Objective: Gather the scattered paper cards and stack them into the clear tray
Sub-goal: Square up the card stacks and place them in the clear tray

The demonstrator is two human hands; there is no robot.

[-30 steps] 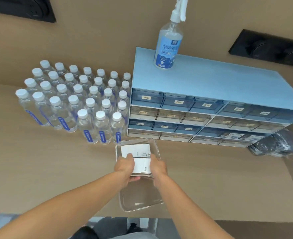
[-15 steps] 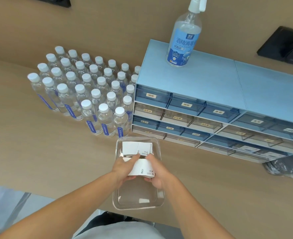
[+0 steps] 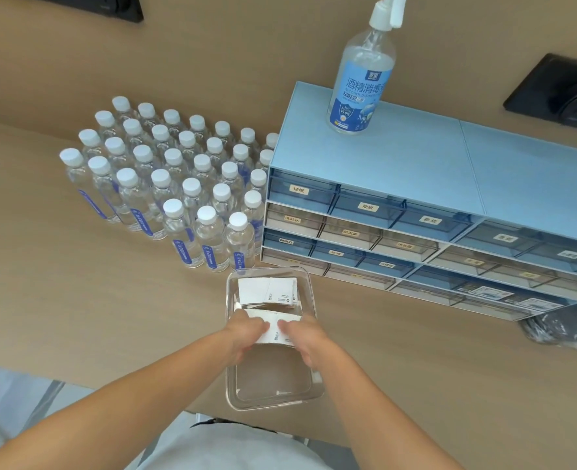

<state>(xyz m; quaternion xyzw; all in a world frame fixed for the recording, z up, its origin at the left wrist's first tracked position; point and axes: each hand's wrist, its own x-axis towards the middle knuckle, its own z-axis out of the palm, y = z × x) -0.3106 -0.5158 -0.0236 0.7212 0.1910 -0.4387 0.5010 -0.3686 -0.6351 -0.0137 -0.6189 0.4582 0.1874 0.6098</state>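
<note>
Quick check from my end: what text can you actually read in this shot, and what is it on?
"酒精消毒", "75%", "99.9%": spray bottle.
"抽纸", twice: top drawers of the drawer cabinet.
Lower drawer labels, water bottles, and paper cards in the clear tray: too small or blurred.

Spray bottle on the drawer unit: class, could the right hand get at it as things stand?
Probably not yet: the right hand shares a grip on cards over the tray. The spray bottle stands unobstructed but far back.

Water bottles (image 3: 192,198) and the drawer cabinet (image 3: 416,212) crowd the tray's (image 3: 309,396) far end; bare desk (image 3: 60,317) flanks it.
</note>
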